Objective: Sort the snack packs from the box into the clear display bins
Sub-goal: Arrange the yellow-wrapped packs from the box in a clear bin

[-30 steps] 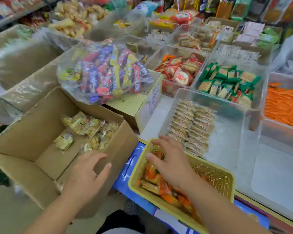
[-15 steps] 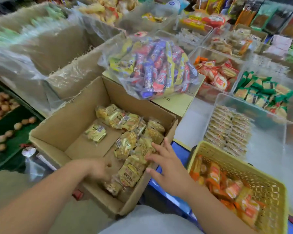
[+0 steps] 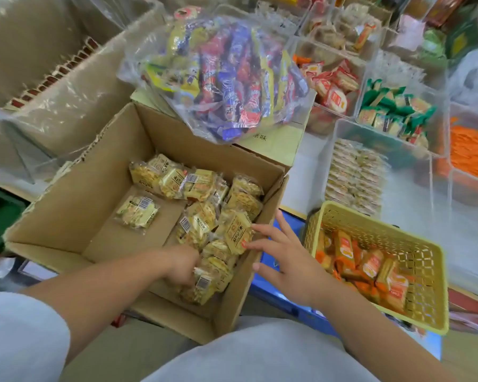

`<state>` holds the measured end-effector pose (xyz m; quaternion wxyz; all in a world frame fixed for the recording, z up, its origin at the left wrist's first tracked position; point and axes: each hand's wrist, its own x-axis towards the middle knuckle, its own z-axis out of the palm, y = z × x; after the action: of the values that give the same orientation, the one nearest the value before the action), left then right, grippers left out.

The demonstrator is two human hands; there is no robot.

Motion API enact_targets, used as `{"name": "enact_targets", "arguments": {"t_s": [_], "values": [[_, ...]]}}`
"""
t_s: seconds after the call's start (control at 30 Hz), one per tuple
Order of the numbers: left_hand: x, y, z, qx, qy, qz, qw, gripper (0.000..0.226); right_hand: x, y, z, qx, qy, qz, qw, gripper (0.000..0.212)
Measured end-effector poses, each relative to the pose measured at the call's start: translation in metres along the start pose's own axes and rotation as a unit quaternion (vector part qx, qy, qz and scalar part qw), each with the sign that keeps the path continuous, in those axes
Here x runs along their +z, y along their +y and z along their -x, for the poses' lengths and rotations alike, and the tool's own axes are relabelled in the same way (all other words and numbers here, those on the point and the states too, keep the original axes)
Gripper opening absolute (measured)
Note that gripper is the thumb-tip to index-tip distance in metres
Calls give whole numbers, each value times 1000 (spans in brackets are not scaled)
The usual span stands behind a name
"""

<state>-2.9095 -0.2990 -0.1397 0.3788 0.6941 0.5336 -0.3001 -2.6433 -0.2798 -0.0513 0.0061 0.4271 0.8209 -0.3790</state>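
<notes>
both have come to the box [image 3: 66, 205]: left hand [image 3: 181, 264] pinches a snack pack [image 3: 209, 279], right hand [image 3: 282, 260] spread beside; picking resumes.

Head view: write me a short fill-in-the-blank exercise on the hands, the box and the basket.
1. The left hand, down in the cardboard box, grips a ____ snack pack.
2. The right hand, fingers spread, hovers at the box's rim holding ____.
3. The packs in the yellow basket are mostly ____.
Missing words: yellow; nothing; orange.
</notes>
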Motion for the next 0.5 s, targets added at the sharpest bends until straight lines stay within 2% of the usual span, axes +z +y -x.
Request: {"name": "enact_targets", "arguments": {"t_s": [0.1,0.17,0.23,0.37,0.43,0.5], "values": [[3,-3,-10,31,89,55,994,39,5,-5,2,26,0,-56,998,38],[8,1,-15,44,136,97,985,42,7,-7,3,29,10,-45,999,38],[13,3,-20,51,159,134,977,38,8,-8,2,35,10,-43,998,39],[16,5,-24,25,176,249,952,62,9,-8,2,40,11,-54,998,38],[14,5,-26,11,179,288,941,89,11,-9,2,42,17,-63,997,38],[15,7,-26,5,160,279,947,117,12,-9,2,43,21,-72,996,37]]}}
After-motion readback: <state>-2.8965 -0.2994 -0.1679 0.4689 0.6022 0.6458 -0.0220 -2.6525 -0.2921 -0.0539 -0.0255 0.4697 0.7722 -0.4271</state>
